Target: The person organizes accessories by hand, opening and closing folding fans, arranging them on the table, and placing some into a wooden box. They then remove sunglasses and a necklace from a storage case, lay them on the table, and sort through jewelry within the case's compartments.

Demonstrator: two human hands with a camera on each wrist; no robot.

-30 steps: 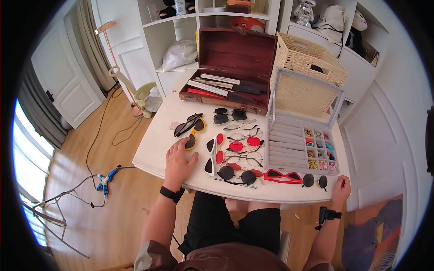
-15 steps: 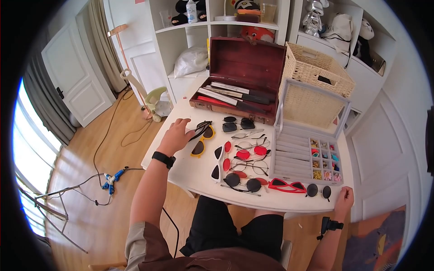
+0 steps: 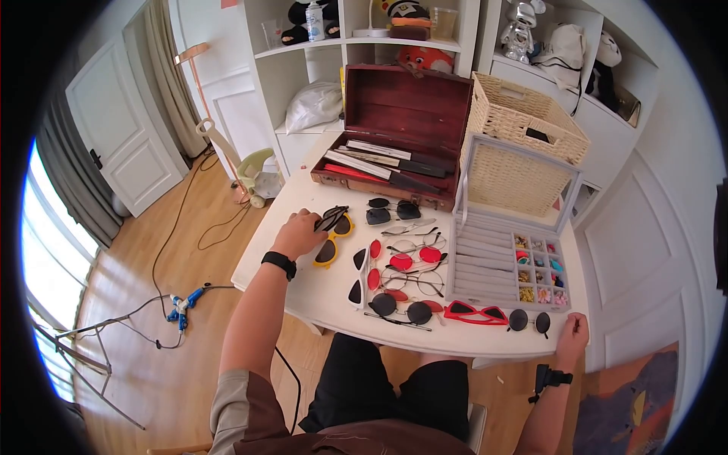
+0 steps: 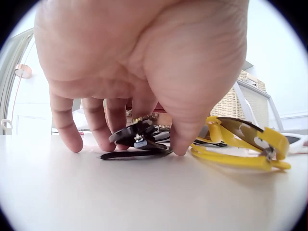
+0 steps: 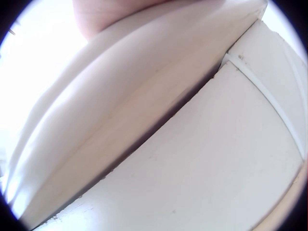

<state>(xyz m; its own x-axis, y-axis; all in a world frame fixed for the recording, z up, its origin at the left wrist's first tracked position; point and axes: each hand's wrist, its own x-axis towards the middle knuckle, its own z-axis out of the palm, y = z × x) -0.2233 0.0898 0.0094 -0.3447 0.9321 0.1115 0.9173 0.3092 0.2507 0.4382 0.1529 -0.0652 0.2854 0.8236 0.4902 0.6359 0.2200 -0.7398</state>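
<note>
In the head view, my left hand (image 3: 299, 235) is over the near-left end of the black sunglasses (image 3: 331, 218). The left wrist view shows that hand (image 4: 139, 62) with fingertips down on the table and the thumb across from them, the folded black sunglasses (image 4: 132, 137) between. Yellow sunglasses (image 3: 325, 252) lie just right of the hand, close beside the thumb. Loosely curled, my right hand (image 3: 572, 340) rests at the table's right front edge and holds nothing. White sunglasses (image 3: 356, 293), red sunglasses (image 3: 475, 312) and round dark sunglasses (image 3: 528, 322) lie among several other pairs.
Behind the glasses stands an open dark-red case (image 3: 406, 114) with long folded items inside. An open grey jewellery box (image 3: 485, 258) is on the right, a woven basket (image 3: 523, 114) behind it. White shelves (image 3: 303, 47) stand beyond the table (image 3: 265, 265).
My left hand has moved away from the yellow sunglasses to the black ones, and its fingers have come down around them. The head view has shifted slightly. My right hand stays at the table edge.
</note>
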